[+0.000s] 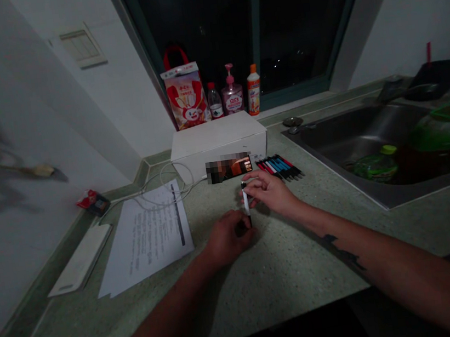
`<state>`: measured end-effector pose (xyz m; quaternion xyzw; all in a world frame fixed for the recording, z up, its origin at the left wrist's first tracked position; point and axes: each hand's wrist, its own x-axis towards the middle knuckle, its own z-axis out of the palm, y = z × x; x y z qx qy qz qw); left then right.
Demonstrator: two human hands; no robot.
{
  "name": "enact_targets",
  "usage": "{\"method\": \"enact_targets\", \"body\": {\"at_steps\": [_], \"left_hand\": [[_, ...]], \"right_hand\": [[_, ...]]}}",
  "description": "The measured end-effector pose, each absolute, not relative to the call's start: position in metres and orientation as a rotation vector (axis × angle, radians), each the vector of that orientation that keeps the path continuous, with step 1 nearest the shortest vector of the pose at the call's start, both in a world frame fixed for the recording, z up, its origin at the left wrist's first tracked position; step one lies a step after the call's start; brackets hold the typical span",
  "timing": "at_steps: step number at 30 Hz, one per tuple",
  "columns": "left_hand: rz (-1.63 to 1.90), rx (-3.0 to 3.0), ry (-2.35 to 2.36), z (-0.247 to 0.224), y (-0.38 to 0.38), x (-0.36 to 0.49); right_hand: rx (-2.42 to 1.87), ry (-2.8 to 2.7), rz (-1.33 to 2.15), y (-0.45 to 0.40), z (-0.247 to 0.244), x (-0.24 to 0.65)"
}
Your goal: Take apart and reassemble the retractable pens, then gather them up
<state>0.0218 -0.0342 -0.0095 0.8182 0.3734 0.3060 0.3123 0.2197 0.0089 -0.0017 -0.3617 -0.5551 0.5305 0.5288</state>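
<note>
A white pen with black ends (246, 201) stands nearly upright above the green speckled countertop (300, 269). My right hand (267, 189) pinches its upper end between thumb and fingers. Lower down, the fingers of my left hand (229, 237) close around the pen's bottom end. Several pens in red, white, blue and black (278, 167) lie side by side just behind my right hand. A phone (241, 165) with a lit screen leans against a white box (216, 136), a cable running to its left side.
Printed sheets (150, 233) and a white flat case (81, 259) lie at the left. At the right is a metal sink (330, 149) with a green bottle (376, 166) in it. A red bag (187, 99) and several bottles stand behind the box.
</note>
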Motion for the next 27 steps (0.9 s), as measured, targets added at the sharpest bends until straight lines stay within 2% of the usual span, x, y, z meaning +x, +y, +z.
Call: {"method": "enact_targets", "body": {"at_steps": [27], "left_hand": [[0.821,2.205,1.065,-0.0067,-0.0322,0.0204]], "right_hand": [[-0.859,-1.397,1.337,0.0034,-0.0041,0.2146]]}}
